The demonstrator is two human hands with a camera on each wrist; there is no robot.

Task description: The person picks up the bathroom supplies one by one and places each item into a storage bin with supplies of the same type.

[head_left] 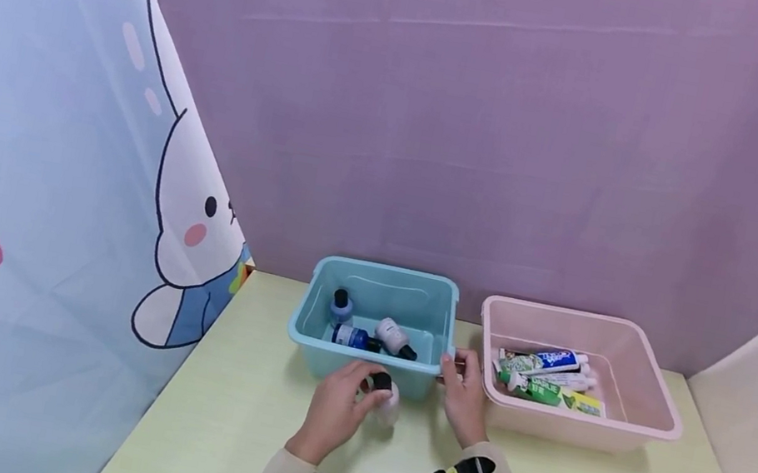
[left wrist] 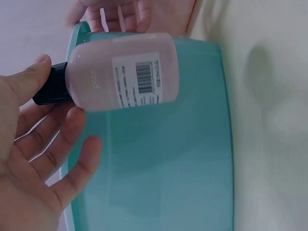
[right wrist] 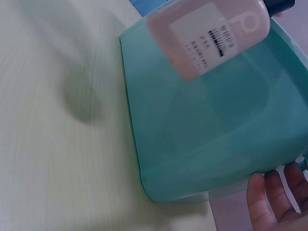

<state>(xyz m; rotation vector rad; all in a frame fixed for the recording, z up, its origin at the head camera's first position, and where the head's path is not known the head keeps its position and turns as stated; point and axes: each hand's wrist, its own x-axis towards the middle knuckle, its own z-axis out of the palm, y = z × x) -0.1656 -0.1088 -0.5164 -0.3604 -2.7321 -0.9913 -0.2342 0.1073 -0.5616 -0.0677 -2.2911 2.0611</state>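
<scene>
My left hand point(head_left: 336, 413) pinches the black cap of a pale pink bottle point(head_left: 388, 409), thumb on one side and fingers on the other. The bottle hangs above the table, in front of the teal bin point(head_left: 319, 361); its label with a barcode point(left wrist: 138, 79) shows in the left wrist view. With my right hand point(head_left: 466, 400) I hold the bin's rim at the right front corner, thumb on top and fingers point(right wrist: 257, 199) under the edge. Inside the bin are a light blue bottle point(head_left: 340, 312), a dark blue bottle point(head_left: 352, 337) and a whitish bottle point(head_left: 392, 335), all black-capped.
A pink bin point(head_left: 566, 428) stands right of the teal one and holds several tubes point(head_left: 542, 390). Both bins are on a pale yellow-green table point(head_left: 219, 411). A purple curtain point(head_left: 443, 129) hangs behind, with a blue cartoon-printed sheet point(head_left: 55, 171) at the left.
</scene>
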